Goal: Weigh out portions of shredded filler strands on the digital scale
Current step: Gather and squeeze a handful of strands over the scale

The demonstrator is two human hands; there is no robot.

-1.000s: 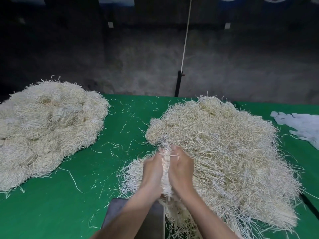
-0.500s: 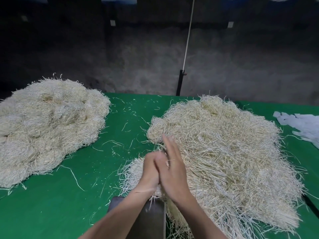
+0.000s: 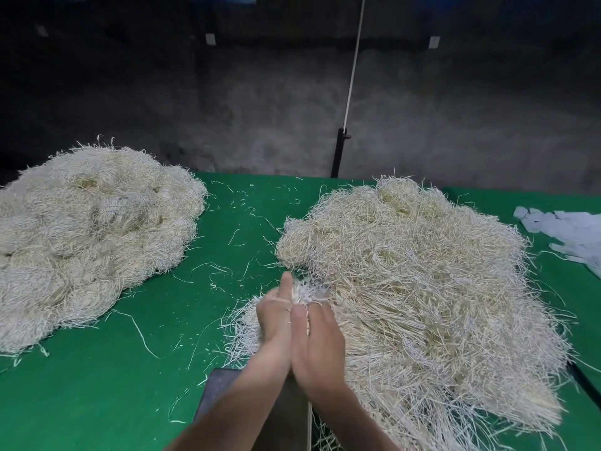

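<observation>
Green table cover point(image 3: 97, 402). White paper scraps point(image 3: 572, 232) at far right edge. Black post point(image 3: 338, 154) behind table, white cord point(image 3: 354, 60) rising from it. Grey wall point(image 3: 455, 125) behind.

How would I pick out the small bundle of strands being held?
On the green table, find the big pale pile on the right. At its near left edge, the left hand and right hand clasp a bundle. It is the tight tuft poking out above them, unlike the loose strands around.

Strand bundle point(image 3: 307, 291) between left hand point(image 3: 274, 322) and right hand point(image 3: 318, 348), beside big pile point(image 3: 422, 281).
</observation>
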